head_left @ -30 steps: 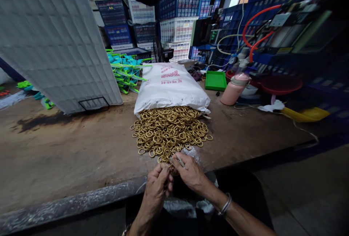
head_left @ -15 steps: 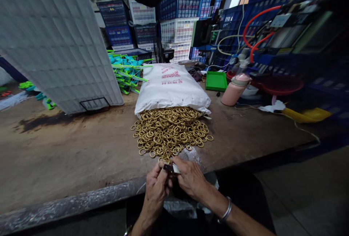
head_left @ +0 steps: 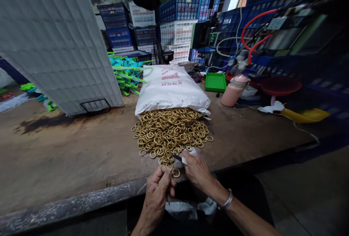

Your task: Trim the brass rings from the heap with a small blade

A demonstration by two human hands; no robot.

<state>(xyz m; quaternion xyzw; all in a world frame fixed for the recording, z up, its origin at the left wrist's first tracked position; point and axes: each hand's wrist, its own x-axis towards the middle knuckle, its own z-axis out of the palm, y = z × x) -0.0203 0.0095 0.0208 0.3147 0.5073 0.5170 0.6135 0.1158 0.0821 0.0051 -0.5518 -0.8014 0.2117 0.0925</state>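
A heap of brass-coloured rings point(head_left: 170, 132) spills from the mouth of a white sack point(head_left: 171, 87) onto the brown workbench point(head_left: 68, 156). At the bench's near edge my left hand point(head_left: 158, 192) is pinched on a single ring point(head_left: 176, 173). My right hand point(head_left: 197, 172) is just right of it, fingers closed on a small silvery tool point(head_left: 181, 159) that points at the near edge of the heap. A bangle sits on my right wrist.
A grey ribbed panel point(head_left: 54, 47) leans at the left. Green and blue plastic parts point(head_left: 127, 70) lie behind it. A green tray point(head_left: 216, 81), a pink bottle point(head_left: 233, 90), red bowl point(head_left: 280, 85) and yellow scoop point(head_left: 308, 115) stand at the right. Stacked crates point(head_left: 177, 29) fill the back.
My hands have parted slightly; the right hand moved up toward the heap with the tool, and a ring now shows in my left fingers.
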